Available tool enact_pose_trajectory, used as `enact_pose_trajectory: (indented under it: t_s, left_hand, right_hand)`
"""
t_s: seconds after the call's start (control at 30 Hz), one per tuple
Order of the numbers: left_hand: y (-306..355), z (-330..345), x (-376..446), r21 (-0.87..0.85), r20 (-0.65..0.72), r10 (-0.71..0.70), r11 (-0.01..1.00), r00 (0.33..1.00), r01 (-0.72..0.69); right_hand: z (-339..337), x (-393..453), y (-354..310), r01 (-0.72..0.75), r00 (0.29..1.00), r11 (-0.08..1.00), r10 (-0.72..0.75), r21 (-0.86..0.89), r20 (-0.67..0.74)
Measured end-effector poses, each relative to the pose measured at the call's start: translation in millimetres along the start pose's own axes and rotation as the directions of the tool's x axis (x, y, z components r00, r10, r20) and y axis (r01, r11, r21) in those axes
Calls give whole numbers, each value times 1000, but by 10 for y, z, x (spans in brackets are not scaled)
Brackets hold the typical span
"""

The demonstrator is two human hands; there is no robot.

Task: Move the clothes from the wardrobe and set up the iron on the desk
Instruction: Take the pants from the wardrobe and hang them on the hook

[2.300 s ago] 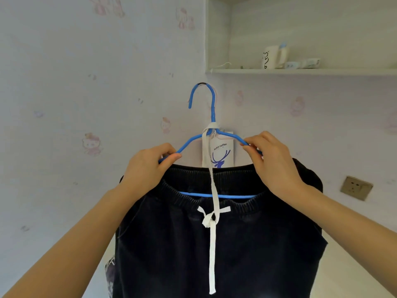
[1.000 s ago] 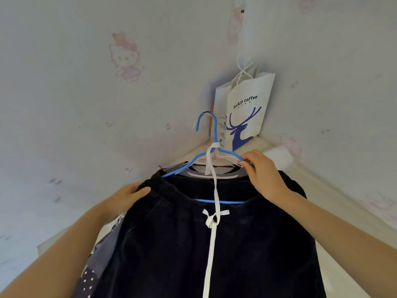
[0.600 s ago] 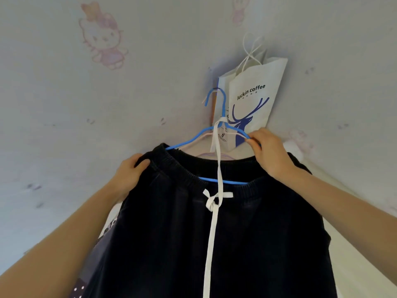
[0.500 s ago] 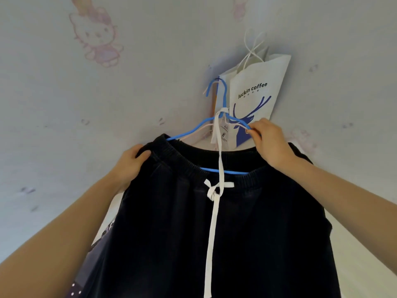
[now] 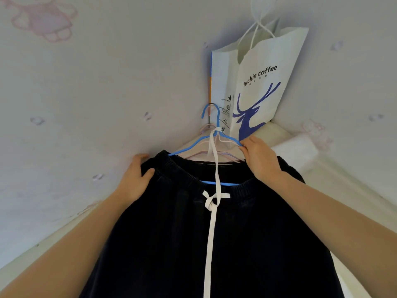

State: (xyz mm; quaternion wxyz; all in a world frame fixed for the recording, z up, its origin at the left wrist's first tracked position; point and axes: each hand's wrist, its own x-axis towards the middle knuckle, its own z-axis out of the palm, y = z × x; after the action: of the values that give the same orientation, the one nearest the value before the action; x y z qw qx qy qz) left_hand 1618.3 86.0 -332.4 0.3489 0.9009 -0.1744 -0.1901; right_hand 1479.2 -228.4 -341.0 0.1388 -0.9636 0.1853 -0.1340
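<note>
Dark trousers on a blue hanger, held at both ends over a desk corner.

The dark trousers [image 5: 214, 244] are draped over the blue hanger [image 5: 189, 147]. The waistband's left end is gripped by the left hand [image 5: 135, 179], fingers curled around it. The hanger's right shoulder is pinched by the right hand [image 5: 261, 160]. A white paper bag [image 5: 257, 87] stands in the corner behind.

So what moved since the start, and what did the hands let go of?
The left hand let go of the blue hanger and now grips the dark trousers at the waistband. The view tipped down toward the coffee bag. The right hand still holds the hanger.
</note>
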Motion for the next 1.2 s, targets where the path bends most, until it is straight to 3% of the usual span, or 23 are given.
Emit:
enact_pose_trajectory:
  t_s: [0.23,0.37,0.43,0.57,0.73,0.9,1.03,1.2]
  left_hand:
    - [-204,161,-16,274,46,112,954,993,-120]
    - [-178,274,-31,602,-24,124,794,992,-85]
    - [-145,318,-64,682,-51,150,727,987,-76]
    - [-118,380,-137,713,-51,147,698,988,-66]
    - [-113,483,-343,725,-56,269,673,961,-146]
    - [-44,694,-652,719,-19,300,667,954,-195]
    - [34,914,-1015,688,1,247,703,969,-180]
    - [-45,1049,-1551,666,60,306,697,950,-266]
  right_hand:
    - [273,-32,31,-55,990,978,80,-200,119]
    - [307,-19,29,-66,972,968,117,-241,204]
    - [283,-3,2,-74,964,969,129,-235,231]
    - [203,-52,-53,-120,955,981,156,-152,251]
    - [143,-367,-161,-123,966,990,137,-73,221]
    - [71,-811,-304,-131,968,980,159,-150,194]
    - [-10,-1350,-534,-76,980,975,112,-210,166]
    - [-39,-2110,-810,-141,970,962,182,-236,163]
